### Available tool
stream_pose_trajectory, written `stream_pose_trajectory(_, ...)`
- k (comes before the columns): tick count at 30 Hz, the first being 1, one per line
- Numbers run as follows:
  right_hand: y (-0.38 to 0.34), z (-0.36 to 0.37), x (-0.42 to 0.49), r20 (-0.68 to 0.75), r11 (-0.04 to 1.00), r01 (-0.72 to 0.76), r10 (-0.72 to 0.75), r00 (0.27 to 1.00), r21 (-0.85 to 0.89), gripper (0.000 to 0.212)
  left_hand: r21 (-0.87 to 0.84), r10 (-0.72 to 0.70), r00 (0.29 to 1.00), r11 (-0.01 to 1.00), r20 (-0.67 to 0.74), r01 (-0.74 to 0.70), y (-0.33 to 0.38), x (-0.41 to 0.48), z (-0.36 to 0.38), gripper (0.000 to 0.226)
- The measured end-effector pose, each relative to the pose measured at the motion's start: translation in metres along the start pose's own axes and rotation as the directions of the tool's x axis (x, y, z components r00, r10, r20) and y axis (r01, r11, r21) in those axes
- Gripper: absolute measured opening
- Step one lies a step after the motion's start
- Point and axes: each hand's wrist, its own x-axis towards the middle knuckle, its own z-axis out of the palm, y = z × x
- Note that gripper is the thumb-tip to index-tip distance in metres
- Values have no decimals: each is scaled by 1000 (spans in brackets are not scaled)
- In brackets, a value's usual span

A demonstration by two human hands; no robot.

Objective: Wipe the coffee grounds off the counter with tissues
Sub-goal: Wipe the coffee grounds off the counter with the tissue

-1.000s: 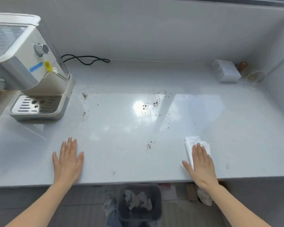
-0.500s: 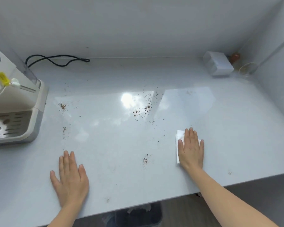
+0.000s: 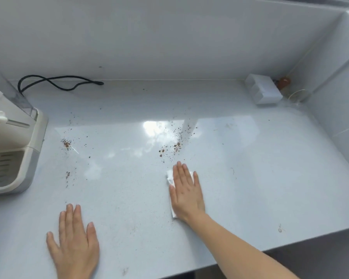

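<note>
Both hands flat, right hand (image 3: 186, 191) pressing tissue (image 3: 170, 176), left hand (image 3: 75, 242) on counter (image 3: 250, 178)

I see right hand (image 3: 186, 193) pressing flat on white tissue (image 3: 170, 176), coffee grounds (image 3: 176, 146) just beyond its fingertips. Left hand (image 3: 75, 244) flat on counter (image 3: 250, 178). Coffee machine (image 3: 18, 158) far left.

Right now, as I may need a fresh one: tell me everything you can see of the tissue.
The tissue is thin white paper, lying flat on the glossy pale counter near its middle. The right hand presses on it with straight fingers and covers most of it; only a crumpled edge beside the thumb, a sliver by the little finger and a corner near the wrist show. Those parts look clean. Coffee grounds lie just beyond the fingertips.
</note>
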Motion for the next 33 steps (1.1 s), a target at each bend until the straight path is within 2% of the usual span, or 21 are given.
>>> stream_pose_trajectory(1, -3, -2, -1, -13, 999, 6, -5, 1000, 32, 56, 2, 0, 1000, 1000, -3, 0, 0, 0, 0, 66)
stream_pose_trajectory(3, -6, -8, -3, -63, 979, -13, 26, 998, 203, 54, -4, -1, 1000, 1000, -7, 1, -1, 0, 0, 66)
stream_pose_trajectory(5, 0, -18, -9, -139, 888, -103, 183, 973, 448, 54, -16, 0, 1000, 1000, -10, 0, 0, -1, -1, 65)
stream_pose_trajectory(6, 9, -23, -15, -153, 846, -156, 268, 951, 509, 55, -19, -1, 1000, 1000, -10, 1, 1, -3, -1, 64)
stream_pose_trajectory(7, 21, -25, -23, -156, 842, -214, 329, 931, 495, 57, -24, -3, 1000, 1000, -12, 3, 2, -4, -2, 63)
stream_pose_trajectory(10, 70, -25, -56, -133, 908, -356, 390, 911, 221, 59, -29, -5, 1000, 1000, -11, 4, 1, -3, -3, 63)
stream_pose_trajectory(12, 96, -27, -68, -77, 902, -421, 428, 900, 98, 60, -4, 2, 1000, 1000, -7, -2, -1, -2, -1, 63)
stream_pose_trajectory(15, 96, -29, -70, -72, 912, -410, 410, 909, 12, 65, 21, 2, 1000, 1000, 6, -2, -1, -3, 0, 62)
stream_pose_trajectory(17, 66, -23, -68, -67, 945, -326, 324, 944, -17, 66, 25, 2, 1000, 1000, 13, -2, 0, -3, -2, 61)
stream_pose_trajectory(23, -67, -1, -56, -24, 998, -58, 59, 998, 37, 57, 20, 15, 1000, 1000, 17, -15, -5, -2, 2, 61)
stream_pose_trajectory(27, -80, 6, -52, -45, 997, -6, 10, 999, 82, 57, -17, 13, 1000, 1000, 19, -13, -5, -3, 0, 58)
stream_pose_trajectory(30, -68, 8, -56, -104, 968, -62, 89, 991, 242, 56, -36, 19, 1000, 999, 24, -18, -4, -3, -5, 55)
stream_pose_trajectory(33, -29, 4, -63, -135, 946, -229, 264, 955, 227, 55, -50, 29, 999, 998, 25, -27, -4, -2, -6, 55)
